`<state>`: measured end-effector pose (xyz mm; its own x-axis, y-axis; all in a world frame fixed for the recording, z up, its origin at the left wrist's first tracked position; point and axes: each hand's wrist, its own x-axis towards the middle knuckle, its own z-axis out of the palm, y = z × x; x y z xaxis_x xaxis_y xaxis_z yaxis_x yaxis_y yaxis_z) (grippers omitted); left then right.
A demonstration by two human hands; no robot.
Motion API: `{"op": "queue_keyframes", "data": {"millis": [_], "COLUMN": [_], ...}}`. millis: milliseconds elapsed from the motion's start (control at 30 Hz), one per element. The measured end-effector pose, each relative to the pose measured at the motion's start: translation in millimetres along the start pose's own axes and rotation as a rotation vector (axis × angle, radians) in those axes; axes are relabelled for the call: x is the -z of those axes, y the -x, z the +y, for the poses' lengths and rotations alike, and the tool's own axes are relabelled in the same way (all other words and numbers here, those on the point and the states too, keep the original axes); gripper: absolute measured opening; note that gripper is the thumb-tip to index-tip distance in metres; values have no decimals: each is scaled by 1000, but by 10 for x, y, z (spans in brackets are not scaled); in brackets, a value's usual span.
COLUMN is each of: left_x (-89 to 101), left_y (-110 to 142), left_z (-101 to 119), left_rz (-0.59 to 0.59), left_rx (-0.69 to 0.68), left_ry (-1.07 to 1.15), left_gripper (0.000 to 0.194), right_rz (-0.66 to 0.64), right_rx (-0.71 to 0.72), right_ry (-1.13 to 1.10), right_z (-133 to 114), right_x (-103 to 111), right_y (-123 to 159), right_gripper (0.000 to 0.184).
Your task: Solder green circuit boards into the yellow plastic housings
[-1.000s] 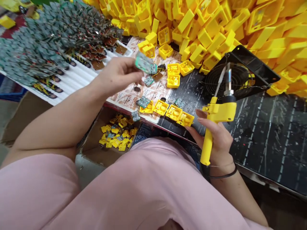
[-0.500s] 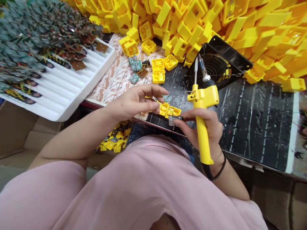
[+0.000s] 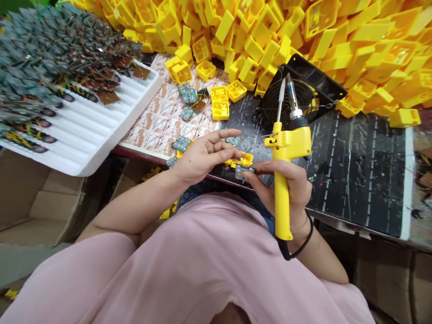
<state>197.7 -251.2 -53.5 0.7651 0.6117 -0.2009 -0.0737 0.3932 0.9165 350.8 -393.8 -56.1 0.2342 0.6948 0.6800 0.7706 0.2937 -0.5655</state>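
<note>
My right hand (image 3: 292,186) is wrapped round a yellow soldering gun (image 3: 282,202), its metal tips pointing up and away. Between the thumb and forefinger of that same hand is a small grey part (image 3: 239,172) with a dark side. My left hand (image 3: 209,155) reaches in from the left, forefinger stretched out. Its thumb and another fingertip meet at a thin wire (image 3: 247,154) by the grey part. Just behind the fingertips lies an open yellow case (image 3: 247,158), partly hidden. Green circuit boards (image 3: 181,143) lie by my left wrist.
A white foam tray (image 3: 135,105) at left carries piled circuit boards (image 3: 60,49) with wires. Yellow cases (image 3: 263,40) are heaped along the back. A black fan (image 3: 317,83) stands behind the soldering gun, on the black mat (image 3: 361,180). Cardboard boxes (image 3: 47,202) are below left.
My left hand has moved right and its thumb and fingertip have closed together. Circuit boards by its wrist have come into view. My right hand still holds the soldering gun and grey part.
</note>
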Motion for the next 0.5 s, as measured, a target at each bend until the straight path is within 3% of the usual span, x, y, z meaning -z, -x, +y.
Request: {"op": "queue_keyframes", "data": {"millis": [100,267,400,500], "left_x": [-52,-132,-87,-29], "left_y": [0,-10,-52,-56], "left_z": [-38,-39,-60,-110], "left_rz": [56,109,3,-73], "left_rx": [-27,-181,-67,42], "left_ry": [66,-117,15,107], "left_gripper": [53,52,71,67], "right_rz": [-8,-50,5,29], "right_rx": [-13,-49,-73,-66], "right_ry": [-4,-13,-72,-53], "right_z": [25,57,60,49], "right_x": [-16,-56,-46,-17], "right_y": [23,47,40,18], "right_gripper": [40,37,50,49]}}
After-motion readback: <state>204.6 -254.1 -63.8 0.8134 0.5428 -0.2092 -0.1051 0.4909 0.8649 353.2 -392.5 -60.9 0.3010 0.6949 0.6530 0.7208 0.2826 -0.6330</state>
